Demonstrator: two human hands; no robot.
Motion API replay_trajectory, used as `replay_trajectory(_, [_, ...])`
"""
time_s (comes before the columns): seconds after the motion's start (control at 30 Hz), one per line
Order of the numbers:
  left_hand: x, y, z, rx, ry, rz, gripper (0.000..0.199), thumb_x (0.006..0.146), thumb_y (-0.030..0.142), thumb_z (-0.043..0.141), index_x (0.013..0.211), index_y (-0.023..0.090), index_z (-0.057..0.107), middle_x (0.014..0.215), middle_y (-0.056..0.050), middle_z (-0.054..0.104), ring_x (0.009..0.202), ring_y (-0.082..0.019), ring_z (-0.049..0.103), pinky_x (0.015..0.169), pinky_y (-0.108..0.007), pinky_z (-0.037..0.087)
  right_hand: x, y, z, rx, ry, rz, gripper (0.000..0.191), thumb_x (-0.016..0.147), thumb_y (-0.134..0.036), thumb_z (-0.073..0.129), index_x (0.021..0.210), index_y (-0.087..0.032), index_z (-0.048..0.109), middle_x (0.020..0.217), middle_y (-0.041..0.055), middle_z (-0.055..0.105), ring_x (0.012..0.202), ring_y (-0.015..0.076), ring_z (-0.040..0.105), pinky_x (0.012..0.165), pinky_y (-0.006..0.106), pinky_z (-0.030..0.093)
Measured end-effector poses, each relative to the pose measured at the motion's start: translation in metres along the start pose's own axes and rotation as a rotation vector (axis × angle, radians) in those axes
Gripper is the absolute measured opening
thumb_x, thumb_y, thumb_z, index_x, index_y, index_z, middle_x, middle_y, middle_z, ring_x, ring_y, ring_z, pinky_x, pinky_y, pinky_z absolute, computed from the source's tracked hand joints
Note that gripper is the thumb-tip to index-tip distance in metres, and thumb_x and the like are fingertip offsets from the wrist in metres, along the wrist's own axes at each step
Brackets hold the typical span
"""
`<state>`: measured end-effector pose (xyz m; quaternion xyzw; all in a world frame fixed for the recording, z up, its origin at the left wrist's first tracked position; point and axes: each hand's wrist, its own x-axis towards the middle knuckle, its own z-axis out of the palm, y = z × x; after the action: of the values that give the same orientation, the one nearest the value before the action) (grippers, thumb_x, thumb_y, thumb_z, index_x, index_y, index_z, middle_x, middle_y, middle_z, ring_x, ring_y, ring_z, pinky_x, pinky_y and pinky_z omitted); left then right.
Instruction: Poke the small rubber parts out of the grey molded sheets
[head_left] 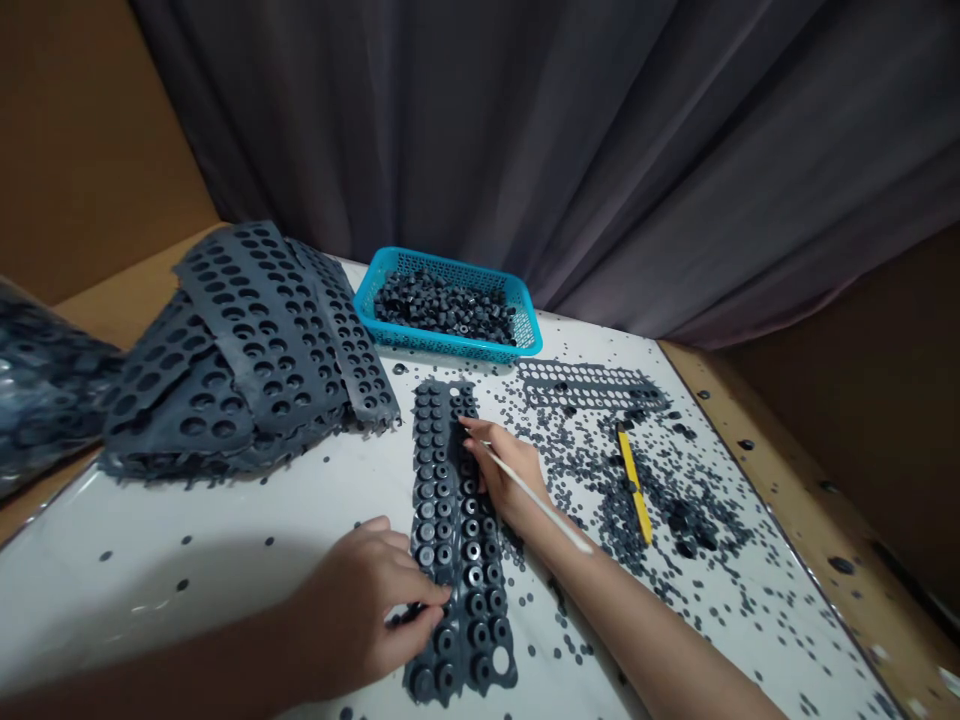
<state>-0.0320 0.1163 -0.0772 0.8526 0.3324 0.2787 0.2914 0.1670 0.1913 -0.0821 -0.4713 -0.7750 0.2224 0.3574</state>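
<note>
A dark grey moulded rubber strip (459, 540) lies lengthwise on the white tabletop (150, 610), studded with rows of small round grommets. My left hand (364, 600) is curled at the strip's lower left edge, with its fingertips pinching the rubber there. My right hand (510, 470) holds a thin white stick (534, 497) along the fingers, and its fingertips touch the upper part of the strip. Beyond the right hand, a perforated rubber strip (589, 386) lies flat among many small dark rubber discs (577, 440).
Punched rubber sheets (255, 340) are stacked at the left, next to a bulging bag of dark parts (45, 380). A blue plastic basket (442, 342) holds dark rubber pieces at the back. A yellow-handled tool (635, 485) lies among the discs. Discs also dot the wooden table edge (817, 500).
</note>
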Motion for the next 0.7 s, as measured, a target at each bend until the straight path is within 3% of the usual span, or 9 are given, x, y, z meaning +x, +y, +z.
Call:
replay_trajectory(0.1, [0.0003,-0.0002,0.0003,-0.002,0.008,0.002,0.016,0.077,0.017,0.057,0.077,0.026,0.071,0.049,0.005,0.061,0.048,-0.013,0.05,0.058,-0.029,0.028,0.0024,-0.0011,-0.0034,0.118,-0.025,0.099,0.015,0.094,-0.031,0.047,0.085,-0.021,0.054,0.112,0.0086,0.069,0.039,0.0084,0.057,0.05,0.026,0.054])
replay_trajectory(0.2, [0.0009,-0.0002,0.0002,-0.008,0.003,-0.007,0.016,0.077,0.018,0.057,0.076,0.026,0.071,0.049,0.005,0.061,0.048,-0.012,0.05,0.058,-0.029,0.028,0.0029,-0.0014,-0.0062,0.26,-0.09,0.141,0.016,0.091,-0.035,0.053,0.083,-0.021,0.056,0.111,0.0082,0.07,0.036,0.0071,0.054,0.04,0.022,0.047])
replay_trajectory(0.33, [0.0017,-0.0007,0.0004,-0.008,0.008,-0.004,0.017,0.077,0.017,0.057,0.076,0.026,0.071,0.048,0.005,0.061,0.047,-0.012,0.049,0.057,-0.029,0.027,0.003,-0.0043,-0.0077,0.309,-0.131,0.145,0.015,0.088,-0.034,0.057,0.082,-0.02,0.059,0.113,0.0091,0.069,0.05,0.0109,0.064,0.04,0.02,0.045])
replay_trajectory(0.43, [0.0018,-0.0011,0.0005,-0.016,0.012,-0.004,0.017,0.076,0.017,0.057,0.076,0.026,0.071,0.048,0.005,0.06,0.048,-0.012,0.049,0.057,-0.029,0.028,0.0031,-0.0054,-0.007,0.302,-0.135,0.104,0.015,0.087,-0.034,0.058,0.083,-0.02,0.061,0.11,0.0102,0.07,0.074,0.0179,0.071,0.048,0.022,0.05])
replay_trajectory(0.53, [0.002,-0.0004,-0.0002,-0.015,0.009,0.001,0.018,0.076,0.017,0.056,0.076,0.026,0.072,0.048,0.004,0.06,0.047,-0.012,0.049,0.056,-0.029,0.028,0.0029,-0.0049,-0.0065,0.309,-0.138,0.065,0.014,0.088,-0.032,0.058,0.085,-0.02,0.062,0.109,0.0109,0.07,0.09,0.0217,0.071,0.058,0.025,0.055])
replay_trajectory(0.7, [0.0016,0.0008,-0.0006,-0.006,-0.008,-0.004,0.018,0.076,0.017,0.055,0.076,0.026,0.071,0.047,0.003,0.06,0.047,-0.013,0.05,0.057,-0.029,0.028,0.0024,-0.0047,-0.0068,0.271,-0.127,0.036,0.013,0.089,-0.032,0.056,0.086,-0.02,0.062,0.108,0.0113,0.071,0.099,0.0244,0.069,0.069,0.031,0.058])
